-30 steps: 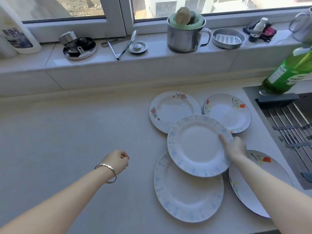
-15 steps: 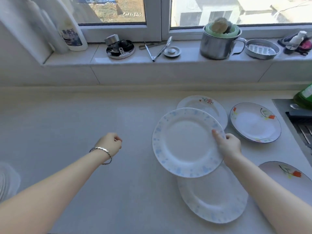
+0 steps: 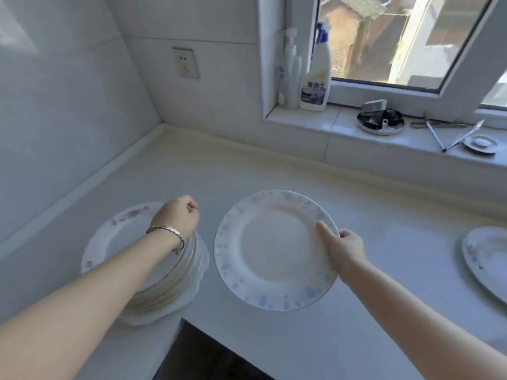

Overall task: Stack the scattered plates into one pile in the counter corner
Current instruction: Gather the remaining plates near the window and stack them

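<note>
Two hands in my feed. R hand (image 3: 345,250) pinches the blue-speckled plate (image 3: 271,250) at its right rim, thumb on top, other fingers underneath & hidden. I see the plate held above the counter (image 3: 356,215), just right of the pile (image 3: 170,286), not touching it. L hand (image 3: 178,218) is a curled fist w/ nothing in it, hovering over the pile's far edge. The pile sits near the counter corner by the left wall, a pink-flower plate on top. Another floral plate (image 3: 488,259) lies far right, well apart.
</note>
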